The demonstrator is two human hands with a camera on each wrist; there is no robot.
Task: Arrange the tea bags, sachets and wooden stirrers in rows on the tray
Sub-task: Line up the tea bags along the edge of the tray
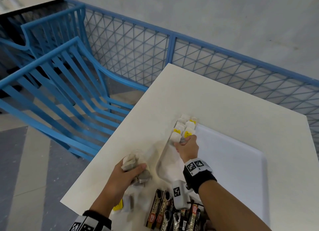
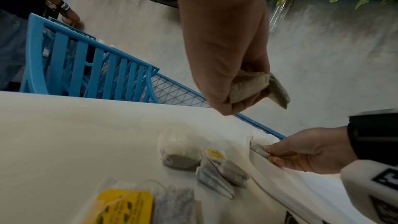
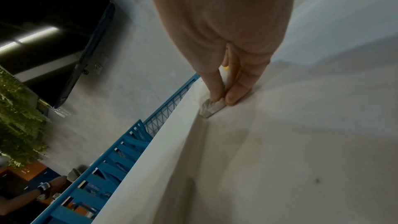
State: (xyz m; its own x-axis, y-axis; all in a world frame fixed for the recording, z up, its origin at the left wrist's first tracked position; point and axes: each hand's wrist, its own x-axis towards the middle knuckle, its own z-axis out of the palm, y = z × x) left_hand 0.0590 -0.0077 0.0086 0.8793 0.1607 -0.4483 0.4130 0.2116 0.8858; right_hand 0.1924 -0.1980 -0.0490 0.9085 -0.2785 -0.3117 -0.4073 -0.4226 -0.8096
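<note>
Nearest the person, dark sachets (image 1: 162, 211) lie in a loose heap on the white table (image 1: 224, 96), partly over the near edge of the white tray (image 1: 241, 154). Loose tea bags (image 2: 217, 171) with yellow tags lie on the table just left of the tray. The left hand (image 1: 124, 175) is clenched around a bunch of tea bags (image 1: 131, 161) above the table. Further on, the right hand (image 1: 187, 147) pinches a single tea bag (image 3: 212, 108) against the tray's left rim, touching the near end of a double row of tea bags (image 1: 184, 128) that runs to the tray's far corner. Blue chairs (image 1: 60, 78) stand beyond the table.
</note>
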